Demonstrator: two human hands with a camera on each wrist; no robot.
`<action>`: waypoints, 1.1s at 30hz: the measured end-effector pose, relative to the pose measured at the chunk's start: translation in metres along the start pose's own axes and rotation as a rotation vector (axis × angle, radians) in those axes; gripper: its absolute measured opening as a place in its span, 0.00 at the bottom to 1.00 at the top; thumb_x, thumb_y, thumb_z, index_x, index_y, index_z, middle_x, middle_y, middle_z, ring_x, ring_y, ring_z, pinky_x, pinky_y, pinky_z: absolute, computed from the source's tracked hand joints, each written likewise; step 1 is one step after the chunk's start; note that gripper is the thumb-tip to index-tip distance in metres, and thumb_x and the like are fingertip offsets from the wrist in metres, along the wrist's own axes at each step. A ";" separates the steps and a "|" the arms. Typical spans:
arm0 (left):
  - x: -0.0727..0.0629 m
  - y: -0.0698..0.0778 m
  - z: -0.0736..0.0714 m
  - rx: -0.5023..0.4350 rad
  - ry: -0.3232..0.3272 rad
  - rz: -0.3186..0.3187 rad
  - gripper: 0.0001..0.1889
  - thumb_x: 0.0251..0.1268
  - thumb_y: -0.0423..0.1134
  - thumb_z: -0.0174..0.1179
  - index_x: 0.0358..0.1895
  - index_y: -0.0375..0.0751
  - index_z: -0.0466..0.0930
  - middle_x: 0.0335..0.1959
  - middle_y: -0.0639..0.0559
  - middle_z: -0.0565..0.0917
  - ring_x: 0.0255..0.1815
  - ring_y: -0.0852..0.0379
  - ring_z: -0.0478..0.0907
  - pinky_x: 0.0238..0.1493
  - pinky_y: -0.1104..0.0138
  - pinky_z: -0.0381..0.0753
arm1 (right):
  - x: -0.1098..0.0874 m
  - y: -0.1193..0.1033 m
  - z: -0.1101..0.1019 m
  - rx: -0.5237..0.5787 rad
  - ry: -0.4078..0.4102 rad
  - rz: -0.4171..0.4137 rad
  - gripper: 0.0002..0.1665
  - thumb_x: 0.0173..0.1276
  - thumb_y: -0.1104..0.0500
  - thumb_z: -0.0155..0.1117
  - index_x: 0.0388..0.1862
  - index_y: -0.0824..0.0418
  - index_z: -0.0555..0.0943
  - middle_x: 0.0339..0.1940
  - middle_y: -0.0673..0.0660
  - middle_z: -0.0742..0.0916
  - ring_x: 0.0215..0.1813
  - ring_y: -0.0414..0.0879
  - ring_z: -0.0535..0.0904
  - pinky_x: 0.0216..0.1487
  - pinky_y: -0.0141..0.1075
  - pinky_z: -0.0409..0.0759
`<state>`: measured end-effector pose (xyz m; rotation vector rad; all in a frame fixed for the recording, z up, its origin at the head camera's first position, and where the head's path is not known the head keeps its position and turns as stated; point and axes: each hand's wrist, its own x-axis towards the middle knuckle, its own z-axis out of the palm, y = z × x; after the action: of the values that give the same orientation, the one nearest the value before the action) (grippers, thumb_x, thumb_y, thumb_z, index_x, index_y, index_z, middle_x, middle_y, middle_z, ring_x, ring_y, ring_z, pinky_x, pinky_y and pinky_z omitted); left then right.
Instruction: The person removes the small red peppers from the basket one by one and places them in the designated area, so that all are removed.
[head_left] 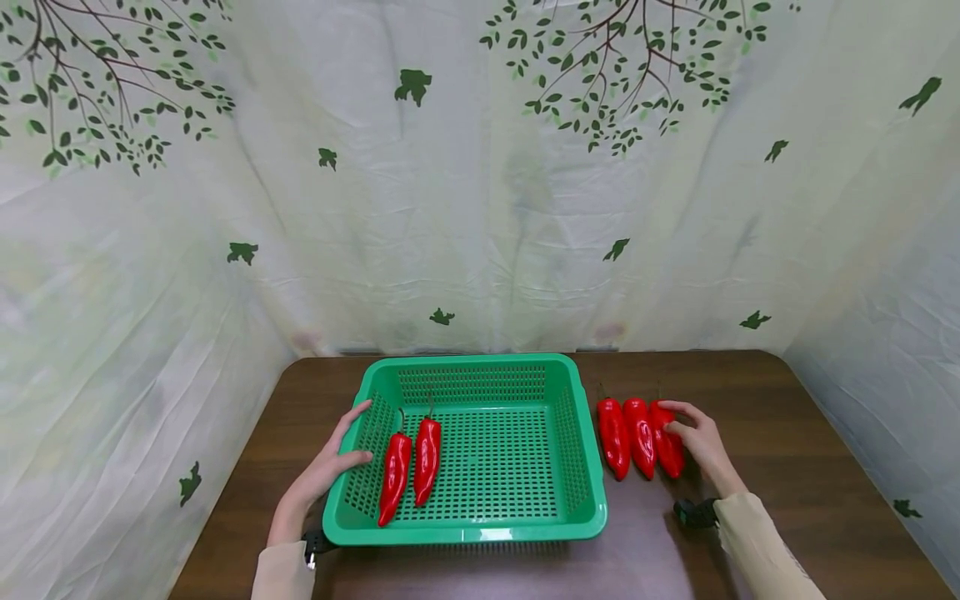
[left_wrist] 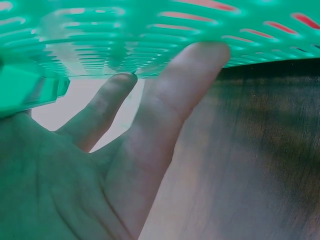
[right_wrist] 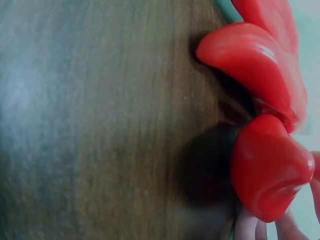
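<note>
Table (head_left: pixel 802 458): dark brown, wood-grained, far corners rounded; paler with a purplish sheen toward 6 o'clock. Grain also fills most of the right wrist view.
Curtain (head_left: pixel 487 217): whitish, creased cloth round the table from 9 o'clock through 12 to 3; faint green tints; brownish smudges low down near the table's far edge.
Prints: leafy branches (head_left: pixel 105 83) at 10–11 o'clock, a second branch cluster (head_left: pixel 622 75) at about 1; single dark green leaf shapes (head_left: pixel 413 87) scattered between and below.
Basket (head_left: pixel 525 532): green, slotted, rectangular, upright on the table at centre.
Peppers in basket: two, red and glossy, on its 9 o'clock side. Outer pepper (head_left: pixel 395 477) leans, stem toward 12–1; inner pepper (head_left: pixel 427 460) lies just beside it, stem toward 12.
Peppers on table: row of three at 3 o'clock of the basket. Left pepper (head_left: pixel 613 442) is nearest the basket wall, middle pepper (head_left: pixel 640 437) close beside it, end pepper (head_left: pixel 667 446) farthest out.
Left hand (head_left: pixel 322 471): spread, thumb and finger well apart, touching the basket's 9 o'clock side.
Right hand (head_left: pixel 701 442): pinching the end pepper from its 3 o'clock side, digits on either side of it. Cannot tell whether that pepper is clear of the table.
Sleeves: beige (head_left: pixel 765 550), both arms; black wrist device (head_left: pixel 696 512) at the right cuff.
</note>
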<state>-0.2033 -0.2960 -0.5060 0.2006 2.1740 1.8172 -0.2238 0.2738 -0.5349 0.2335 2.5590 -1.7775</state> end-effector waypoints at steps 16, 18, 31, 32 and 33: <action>-0.001 0.004 -0.001 0.051 -0.003 -0.025 0.41 0.62 0.35 0.54 0.75 0.59 0.45 0.71 0.36 0.48 0.63 0.29 0.60 0.44 0.50 0.80 | -0.002 -0.004 0.002 -0.018 0.021 0.021 0.24 0.73 0.65 0.48 0.66 0.68 0.68 0.64 0.71 0.69 0.49 0.54 0.70 0.39 0.32 0.76; -0.002 0.005 -0.002 0.052 -0.004 -0.032 0.41 0.62 0.34 0.54 0.75 0.59 0.45 0.72 0.37 0.48 0.63 0.29 0.60 0.45 0.49 0.80 | -0.002 -0.004 0.002 -0.008 0.025 0.026 0.24 0.73 0.64 0.48 0.66 0.68 0.68 0.64 0.70 0.70 0.48 0.52 0.71 0.39 0.31 0.76; -0.002 0.005 -0.004 0.064 -0.014 -0.035 0.39 0.65 0.35 0.54 0.75 0.60 0.46 0.73 0.39 0.45 0.66 0.30 0.54 0.49 0.48 0.77 | -0.005 -0.010 -0.006 0.046 0.044 -0.038 0.24 0.73 0.65 0.45 0.66 0.72 0.66 0.64 0.71 0.70 0.43 0.32 0.74 0.47 0.29 0.76; -0.002 0.005 -0.004 0.066 -0.014 -0.031 0.38 0.66 0.35 0.54 0.75 0.60 0.46 0.73 0.39 0.45 0.66 0.30 0.54 0.50 0.49 0.76 | -0.006 -0.012 -0.007 0.045 0.048 -0.050 0.23 0.73 0.65 0.45 0.65 0.72 0.67 0.64 0.71 0.71 0.43 0.32 0.74 0.47 0.29 0.77; -0.002 0.005 -0.004 0.069 -0.014 -0.028 0.38 0.66 0.35 0.53 0.75 0.60 0.46 0.73 0.40 0.45 0.67 0.31 0.54 0.50 0.49 0.75 | -0.006 -0.014 -0.007 0.047 0.053 -0.061 0.23 0.73 0.65 0.45 0.65 0.72 0.67 0.64 0.71 0.71 0.43 0.33 0.75 0.48 0.30 0.77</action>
<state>-0.2030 -0.2997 -0.5005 0.1966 2.2208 1.7227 -0.2191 0.2751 -0.5192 0.2088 2.5888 -1.8792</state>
